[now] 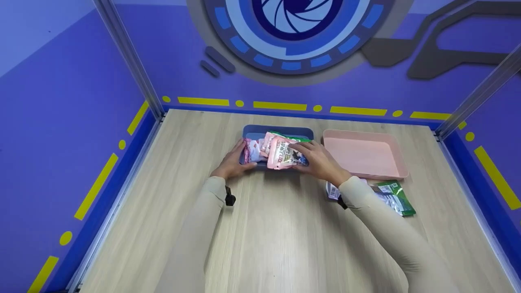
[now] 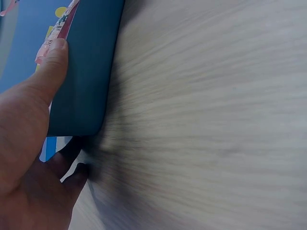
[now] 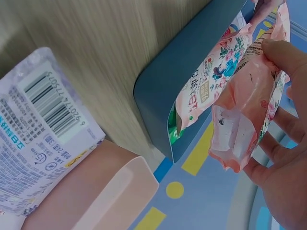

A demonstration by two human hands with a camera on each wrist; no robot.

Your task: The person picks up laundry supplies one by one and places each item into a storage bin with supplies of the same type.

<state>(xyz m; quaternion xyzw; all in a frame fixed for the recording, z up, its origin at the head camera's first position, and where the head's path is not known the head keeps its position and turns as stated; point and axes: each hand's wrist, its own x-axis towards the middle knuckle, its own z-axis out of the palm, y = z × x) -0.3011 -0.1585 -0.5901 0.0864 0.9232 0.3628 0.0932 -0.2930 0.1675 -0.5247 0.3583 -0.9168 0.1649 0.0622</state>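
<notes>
My right hand pinches a pink printed packet between thumb and fingers, above the right half of a blue tray. Seen from the right wrist, this packet is tilted, apart from a second pink packet lying in the tray. A pink-and-purple packet sits at the tray's left end, and part of a green one shows at its back. My left hand grips the tray's near left corner, with its thumb at the front wall and its fingers round the left side.
To the right stands a shallow pink tray. In front of it, partly under my right forearm, lie a white-and-purple packet with a barcode and a green packet. Blue-purple panels enclose the wooden table.
</notes>
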